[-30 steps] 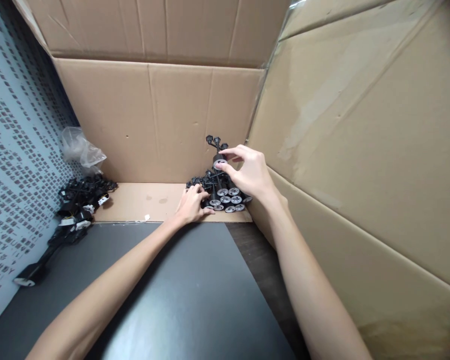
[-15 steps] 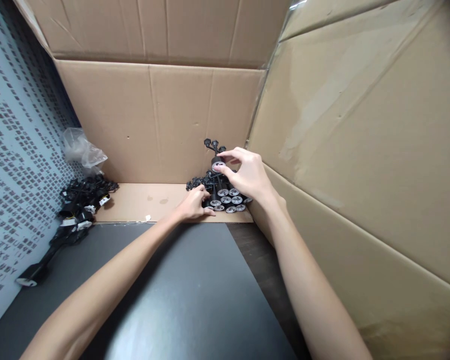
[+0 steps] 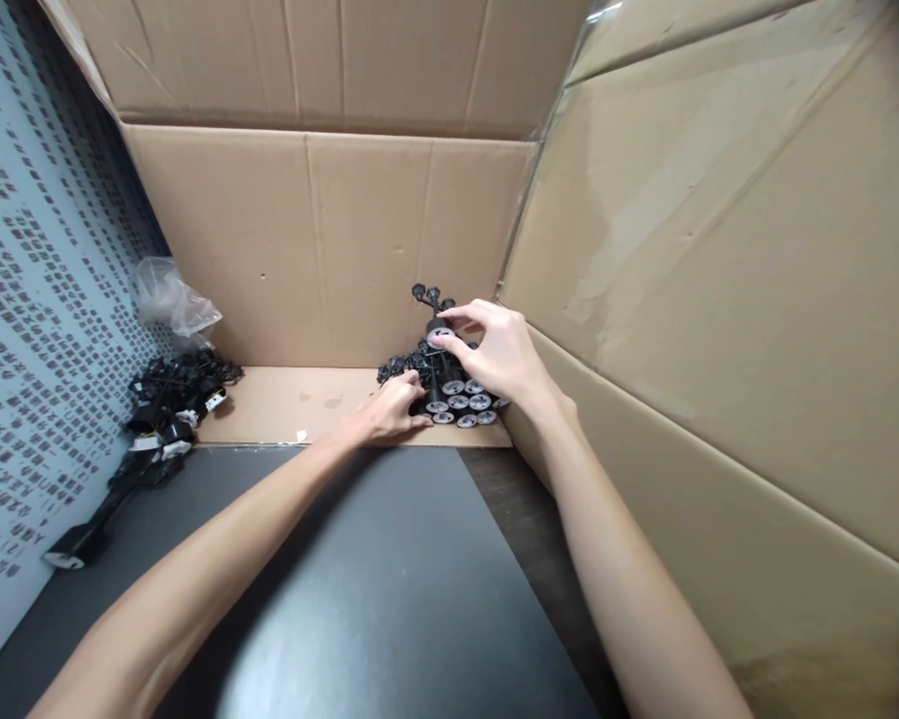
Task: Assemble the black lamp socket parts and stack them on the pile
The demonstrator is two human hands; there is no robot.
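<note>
Between thumb and fingers, my right hand (image 3: 498,350) grips a black part (image 3: 440,329) with a round, pale-faced base and several small knobs on branching stems. That part is just above a stack of similar black parts (image 3: 458,401), whose round pale ends face me. My left hand (image 3: 399,407) rests at the left side of the stack, its thumb and fingers around the lower parts there. The fingertips are partly lost against the black parts, so what they grip is unclear.
A heap of black parts (image 3: 172,394) lies at the left, with a clear plastic bag (image 3: 174,298) above it. One long black part (image 3: 82,544) reaches toward me. Cardboard walls (image 3: 360,250) rise behind and at the right. A dark grey surface (image 3: 390,579) is in front.
The whole view has shifted slightly to the right. Both hands stay nearly in place against the stack, and the right one still grips the black part.
</note>
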